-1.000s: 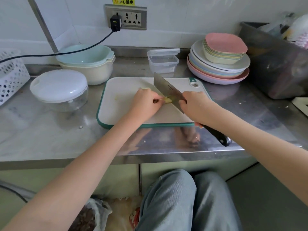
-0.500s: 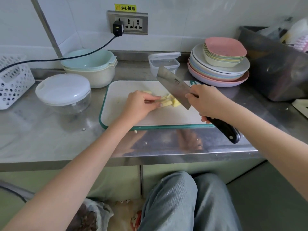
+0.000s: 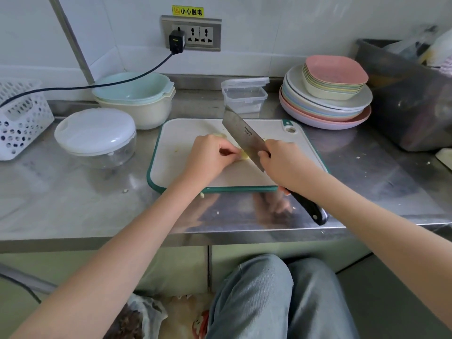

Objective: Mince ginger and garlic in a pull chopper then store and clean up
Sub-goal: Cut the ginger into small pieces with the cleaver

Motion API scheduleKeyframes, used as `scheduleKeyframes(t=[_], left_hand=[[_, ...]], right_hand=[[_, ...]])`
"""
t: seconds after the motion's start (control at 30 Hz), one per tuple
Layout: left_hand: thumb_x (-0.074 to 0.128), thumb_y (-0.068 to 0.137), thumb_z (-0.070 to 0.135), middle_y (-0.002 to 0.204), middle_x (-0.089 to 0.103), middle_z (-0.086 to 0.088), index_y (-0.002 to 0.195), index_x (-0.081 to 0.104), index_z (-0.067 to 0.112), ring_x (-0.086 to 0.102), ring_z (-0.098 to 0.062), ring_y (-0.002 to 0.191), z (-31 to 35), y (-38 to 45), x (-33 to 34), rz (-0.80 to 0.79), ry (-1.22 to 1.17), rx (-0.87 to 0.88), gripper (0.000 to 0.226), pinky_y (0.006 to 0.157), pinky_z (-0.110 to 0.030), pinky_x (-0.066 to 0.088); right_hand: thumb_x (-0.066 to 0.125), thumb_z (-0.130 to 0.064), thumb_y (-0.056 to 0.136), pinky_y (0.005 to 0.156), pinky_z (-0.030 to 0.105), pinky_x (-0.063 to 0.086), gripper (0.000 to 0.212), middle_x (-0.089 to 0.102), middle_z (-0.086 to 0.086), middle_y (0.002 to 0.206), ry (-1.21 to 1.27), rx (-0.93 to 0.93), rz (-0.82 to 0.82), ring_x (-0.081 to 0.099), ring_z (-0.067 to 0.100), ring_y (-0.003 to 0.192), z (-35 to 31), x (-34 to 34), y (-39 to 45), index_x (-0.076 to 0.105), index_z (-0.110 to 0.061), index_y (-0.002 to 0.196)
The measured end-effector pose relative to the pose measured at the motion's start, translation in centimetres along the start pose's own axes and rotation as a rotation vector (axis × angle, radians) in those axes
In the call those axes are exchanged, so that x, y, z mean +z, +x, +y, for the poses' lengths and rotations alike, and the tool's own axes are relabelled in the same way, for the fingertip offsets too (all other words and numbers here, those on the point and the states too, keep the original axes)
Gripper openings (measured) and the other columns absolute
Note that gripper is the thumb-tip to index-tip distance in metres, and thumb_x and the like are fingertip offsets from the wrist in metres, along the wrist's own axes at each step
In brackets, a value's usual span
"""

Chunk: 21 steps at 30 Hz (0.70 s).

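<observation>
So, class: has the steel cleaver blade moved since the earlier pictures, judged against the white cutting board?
Yes. The steel cleaver blade lifted, then came back down onto the pale ginger piece on the white cutting board.

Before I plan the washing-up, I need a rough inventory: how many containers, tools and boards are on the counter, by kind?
Pull chopper: 1
Mixing bowls, nested: 2
Clear lidded boxes, stacked: 2
Cleaver: 1
Cutting board: 1
White basket: 1
Plate-and-dish stack: 1 stack, pieces uncountable
Total: 9
</observation>
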<state>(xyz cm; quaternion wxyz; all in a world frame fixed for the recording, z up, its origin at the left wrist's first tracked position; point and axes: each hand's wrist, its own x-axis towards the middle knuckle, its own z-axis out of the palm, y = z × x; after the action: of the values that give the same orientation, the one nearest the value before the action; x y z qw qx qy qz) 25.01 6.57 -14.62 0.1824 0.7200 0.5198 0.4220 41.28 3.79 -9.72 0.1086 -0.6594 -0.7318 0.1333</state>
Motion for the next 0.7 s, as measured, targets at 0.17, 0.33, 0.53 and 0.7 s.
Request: scheduleKeyframes(t=[0.17,0.33,0.53,0.7], left_hand=[[0.079,0.076,0.013,0.084,0.075,-0.006,0.086,0.079,0.011,0.067,-0.016,0.077,-0.3,0.3,0.0,0.012,0.032,-0.015,0.011,0.07,-0.009,0.041],[0.076,0.077,0.011,0.081,0.075,-0.005,0.083,0.079,0.011,0.065,-0.014,0.073,-0.4,0.2,0.2,0.027,0.069,0.03,0.006,0.066,-0.01,0.04],[0.076,0.077,0.012,0.082,0.075,-0.004,0.084,0.079,0.012,0.066,-0.016,0.073,-0.1,0.1,0.1,0.025,0.083,0.031,0.008,0.068,-0.014,0.04],[0.077,0.078,0.009,0.099,0.073,-0.007,0.104,0.073,0.007,0.067,-0.001,0.079,-1.8,1.2,-2.4,-0.003,-0.162,-0.123,0.026,0.082,-0.01,0.05]], right_hand=[[0.039,-0.014,0.098,0.048,0.03,0.043,0.01,0.056,0.017,0.096,-0.064,-0.005,-0.018,0.059,0.03,0.067,-1.8,0.6,1.6,0.048,-0.009,0.095],[0.035,-0.02,0.101,0.054,0.033,0.04,0.015,0.05,0.015,0.087,-0.112,-0.02,0.011,0.05,0.027,0.067,-0.6,0.5,-0.4,0.046,-0.009,0.098],[0.036,-0.019,0.099,0.056,0.03,0.04,0.018,0.056,0.017,0.094,-0.053,-0.002,-0.024,0.061,0.036,0.082,-1.7,0.1,1.6,0.051,-0.007,0.098],[0.038,-0.023,0.099,0.032,0.025,0.042,0.024,0.056,0.009,0.069,0.109,0.036,0.05,0.054,0.019,0.037,1.9,-3.2,-1.2,0.052,-0.008,0.087]])
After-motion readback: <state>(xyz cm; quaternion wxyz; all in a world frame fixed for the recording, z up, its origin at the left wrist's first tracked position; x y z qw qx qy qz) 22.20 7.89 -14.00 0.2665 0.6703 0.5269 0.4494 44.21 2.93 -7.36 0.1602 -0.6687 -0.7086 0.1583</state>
